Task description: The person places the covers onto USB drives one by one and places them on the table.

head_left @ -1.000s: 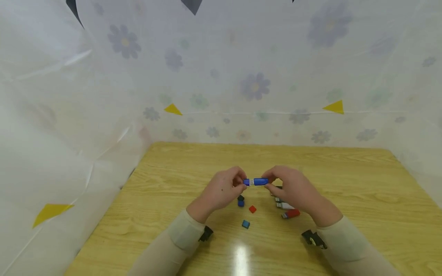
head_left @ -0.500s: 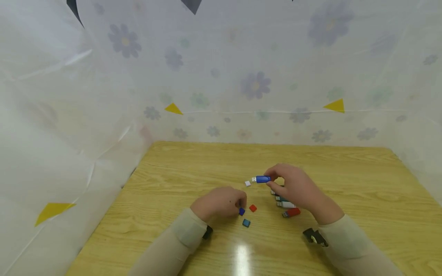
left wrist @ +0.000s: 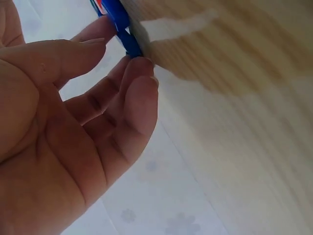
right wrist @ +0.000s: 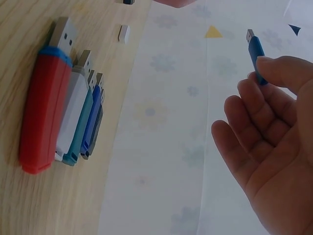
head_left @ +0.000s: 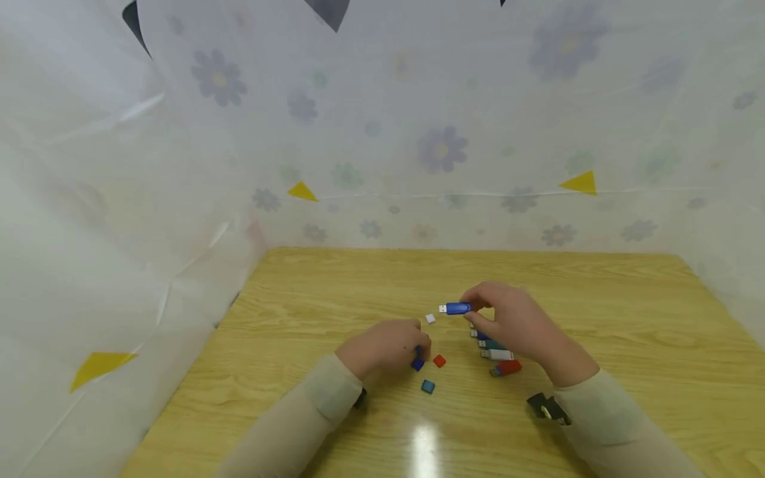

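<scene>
Drive and cap parted: the left hand (head_left: 385,346) had dropped from the blue USB drive's (head_left: 459,309) connector to the blue caps (head_left: 417,364) on the table (head_left: 335,285), its fingers at one, grip unclear. The right hand (head_left: 515,326) pinched the drive aloft near a white cap (head_left: 430,318), its connector bare, seemingly uncapped.

Wood-grain table (head_left: 335,285) under flowered sheeting (head_left: 382,153)

Sheeting pale, translucent; faint mauve and green blooms behind the table's far edge. Creases down the left side. Thin pale line (head_left: 412,195) across the back, yellow triangle (head_left: 303,192) left, second yellow triangle (head_left: 578,183) right. Larger yellow flag (head_left: 103,369) near left. Dark pennant (head_left: 330,12) cut by top edge. White glare (head_left: 425,451) on near tabletop.
</scene>
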`<act>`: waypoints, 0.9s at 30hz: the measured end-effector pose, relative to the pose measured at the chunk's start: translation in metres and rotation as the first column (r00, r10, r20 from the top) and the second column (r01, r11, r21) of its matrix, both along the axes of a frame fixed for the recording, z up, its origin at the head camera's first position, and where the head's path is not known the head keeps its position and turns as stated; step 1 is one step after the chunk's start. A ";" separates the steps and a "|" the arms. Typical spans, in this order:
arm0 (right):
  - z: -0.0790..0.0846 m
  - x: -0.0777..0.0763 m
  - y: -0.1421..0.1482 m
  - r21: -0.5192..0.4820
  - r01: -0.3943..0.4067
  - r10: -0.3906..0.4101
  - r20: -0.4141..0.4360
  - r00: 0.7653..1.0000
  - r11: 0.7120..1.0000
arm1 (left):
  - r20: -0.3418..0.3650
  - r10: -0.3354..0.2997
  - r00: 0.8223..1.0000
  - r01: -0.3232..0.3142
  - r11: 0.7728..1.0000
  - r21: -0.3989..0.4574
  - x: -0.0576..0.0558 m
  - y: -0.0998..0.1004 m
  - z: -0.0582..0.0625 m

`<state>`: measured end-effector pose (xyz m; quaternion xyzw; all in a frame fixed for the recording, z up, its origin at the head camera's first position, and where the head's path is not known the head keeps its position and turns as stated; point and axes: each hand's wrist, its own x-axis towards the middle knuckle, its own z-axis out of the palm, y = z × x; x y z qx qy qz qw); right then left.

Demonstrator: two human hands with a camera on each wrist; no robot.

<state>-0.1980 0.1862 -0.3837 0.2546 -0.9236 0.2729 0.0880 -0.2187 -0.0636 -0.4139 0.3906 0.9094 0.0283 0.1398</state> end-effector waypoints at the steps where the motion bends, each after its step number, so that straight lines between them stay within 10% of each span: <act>1: 0.000 0.000 0.000 -0.002 -0.002 0.002 -0.001 1.000 1.000 | 0.009 0.011 1.000 -0.011 1.000 0.001 -0.001 0.000 0.000; 10: -0.002 -0.002 0.002 -0.003 -0.006 0.006 0.010 1.000 1.000 | 0.090 0.186 0.978 -0.187 0.982 0.002 -0.017 0.003 -0.007; 27: -0.003 -0.003 0.010 0.032 0.046 -0.046 -0.002 0.999 0.998 | 0.028 0.136 0.990 -0.137 0.989 0.055 -0.022 0.004 -0.006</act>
